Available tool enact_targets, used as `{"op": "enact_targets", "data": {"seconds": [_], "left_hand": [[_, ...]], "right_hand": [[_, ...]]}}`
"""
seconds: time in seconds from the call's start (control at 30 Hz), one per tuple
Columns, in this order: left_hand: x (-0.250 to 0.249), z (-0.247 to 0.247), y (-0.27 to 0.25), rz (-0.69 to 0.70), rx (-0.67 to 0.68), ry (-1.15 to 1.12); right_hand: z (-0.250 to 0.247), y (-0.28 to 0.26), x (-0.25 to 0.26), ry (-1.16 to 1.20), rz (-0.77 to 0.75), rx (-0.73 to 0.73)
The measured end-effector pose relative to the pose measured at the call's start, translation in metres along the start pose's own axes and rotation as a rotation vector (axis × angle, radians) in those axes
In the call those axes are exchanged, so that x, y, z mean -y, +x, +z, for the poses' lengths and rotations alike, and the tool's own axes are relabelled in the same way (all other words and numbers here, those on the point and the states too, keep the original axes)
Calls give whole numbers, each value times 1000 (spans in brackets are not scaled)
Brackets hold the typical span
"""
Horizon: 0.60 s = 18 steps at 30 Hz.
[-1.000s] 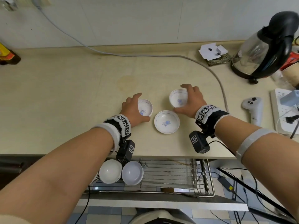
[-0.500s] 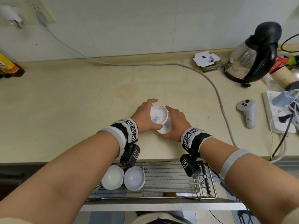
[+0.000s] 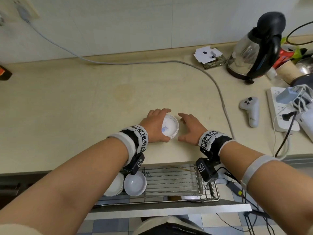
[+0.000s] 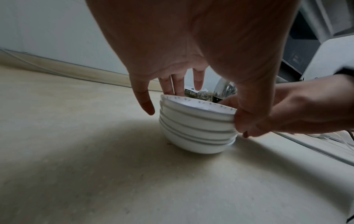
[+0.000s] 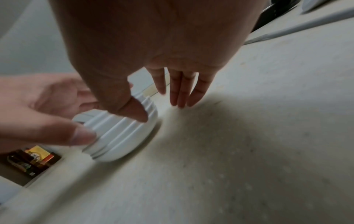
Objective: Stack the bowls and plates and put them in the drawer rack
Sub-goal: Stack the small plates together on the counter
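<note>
A stack of several small white dishes [image 3: 171, 126] with blue patterns stands on the beige counter [image 3: 84, 107], near its front edge. My left hand [image 3: 166, 124] grips the stack, with the thumb on the near rim and the fingers curled over the far rim. In the left wrist view the stack [image 4: 197, 128] sits flat under that hand [image 4: 201, 106]. My right hand [image 3: 181, 126] hovers just right of the stack with straight fingers and holds nothing. Its thumb [image 5: 139, 115] lies close beside the stack [image 5: 122, 136]. The wire drawer rack [image 3: 177, 182] is pulled out below the counter.
Two piles of plain white bowls [image 3: 134, 184] sit at the rack's left end. A grey cable [image 3: 220, 99] crosses the counter. A kettle [image 3: 254, 53], a white controller [image 3: 250, 112] and a power strip [image 3: 281, 116] crowd the right side.
A second ago each hand held a separate dish beside a third on the counter. The hands came together, the dishes now form one stack, and my right hand has let go.
</note>
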<state>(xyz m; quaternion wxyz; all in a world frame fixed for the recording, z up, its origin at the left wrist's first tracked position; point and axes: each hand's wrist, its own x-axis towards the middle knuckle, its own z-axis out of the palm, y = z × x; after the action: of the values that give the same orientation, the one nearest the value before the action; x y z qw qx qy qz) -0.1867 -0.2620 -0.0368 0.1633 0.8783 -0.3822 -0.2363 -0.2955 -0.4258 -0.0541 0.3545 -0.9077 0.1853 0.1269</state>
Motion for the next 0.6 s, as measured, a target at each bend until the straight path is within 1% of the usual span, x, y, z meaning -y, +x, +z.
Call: {"op": "enact_targets", "data": {"seconds": [0.07, 0.2, 0.27, 0.37, 0.47, 0.53, 0.6], "left_hand": [[0, 2, 1, -14, -1, -3], [-1, 7, 4, -55, 5, -44], [-1, 10, 3, -113, 6, -80], [-2, 18, 0, -192, 8, -129], [-2, 24, -11, -219, -40, -163], [1, 24, -23, -228, -86, -194], [7, 20, -41, -239, -133, -228]], "right_hand": [[-4, 1, -2, 70, 39, 10], [-4, 4, 10, 495, 166, 53], [-4, 5, 19, 567, 214, 98], [0, 11, 25, 547, 254, 132], [4, 22, 22, 402, 251, 137], [11, 33, 17, 434, 253, 167], [11, 28, 32, 437, 226, 223]]}}
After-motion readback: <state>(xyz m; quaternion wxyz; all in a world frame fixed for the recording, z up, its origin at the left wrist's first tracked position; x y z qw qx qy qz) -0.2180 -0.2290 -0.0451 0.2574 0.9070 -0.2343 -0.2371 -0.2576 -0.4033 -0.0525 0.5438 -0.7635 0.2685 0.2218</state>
